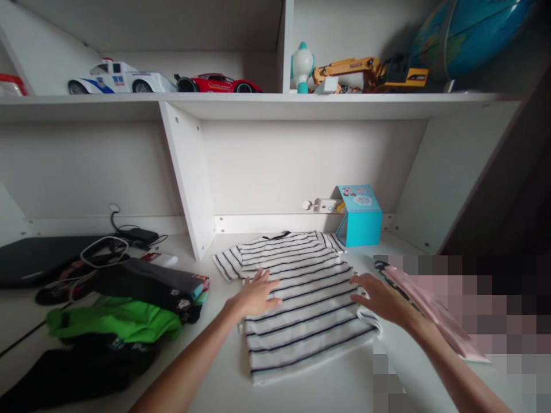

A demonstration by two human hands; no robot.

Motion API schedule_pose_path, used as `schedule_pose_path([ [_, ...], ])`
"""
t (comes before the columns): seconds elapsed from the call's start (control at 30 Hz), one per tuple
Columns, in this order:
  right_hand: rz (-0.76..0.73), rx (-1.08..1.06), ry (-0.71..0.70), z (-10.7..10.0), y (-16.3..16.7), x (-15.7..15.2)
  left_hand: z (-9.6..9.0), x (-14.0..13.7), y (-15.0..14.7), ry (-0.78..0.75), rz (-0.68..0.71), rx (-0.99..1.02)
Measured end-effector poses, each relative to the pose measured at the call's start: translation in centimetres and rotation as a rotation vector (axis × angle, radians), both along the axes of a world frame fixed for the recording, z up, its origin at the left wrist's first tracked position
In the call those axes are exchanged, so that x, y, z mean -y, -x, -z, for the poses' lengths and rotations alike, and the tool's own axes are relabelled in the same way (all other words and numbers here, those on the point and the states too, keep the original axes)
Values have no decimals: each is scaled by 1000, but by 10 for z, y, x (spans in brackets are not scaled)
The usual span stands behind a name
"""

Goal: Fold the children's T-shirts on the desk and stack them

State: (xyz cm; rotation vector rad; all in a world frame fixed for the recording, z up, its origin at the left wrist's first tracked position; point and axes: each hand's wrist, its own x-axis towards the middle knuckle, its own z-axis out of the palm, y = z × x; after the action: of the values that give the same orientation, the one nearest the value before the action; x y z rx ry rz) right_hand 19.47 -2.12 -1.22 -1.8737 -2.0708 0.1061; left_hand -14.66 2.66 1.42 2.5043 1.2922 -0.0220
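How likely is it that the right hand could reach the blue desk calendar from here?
Probably yes: the right hand is open at the right edge of the striped shirt, and the blue desk calendar stands farther back, with nothing seen standing between them.

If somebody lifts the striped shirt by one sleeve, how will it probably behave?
The striped shirt would probably droop, since its lower right edge curls softly. It is likely light, being short-sleeved and thin-looking. It seems unlikely to roll, lying spread nearly flat.
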Motion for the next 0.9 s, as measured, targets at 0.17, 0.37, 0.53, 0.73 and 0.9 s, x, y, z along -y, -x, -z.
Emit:
schedule_pose_path([
  [0.17,37,-1,45,13,-21,10,38,3,-7,-111,-127,13],
  [0.37,-50,-40,368,3,-82,57,36,-7,14,-47,-14,13],
  [0.53,-121,120,183,-9,-55,19,44,-5,6,-180,-152,82],
  [0.73,-43,229,87,17,21,-84,52,1,3,-191,-174,58],
  [0.9,179,265,80,53,31,-121,45,3,0,-167,-215,32],
])
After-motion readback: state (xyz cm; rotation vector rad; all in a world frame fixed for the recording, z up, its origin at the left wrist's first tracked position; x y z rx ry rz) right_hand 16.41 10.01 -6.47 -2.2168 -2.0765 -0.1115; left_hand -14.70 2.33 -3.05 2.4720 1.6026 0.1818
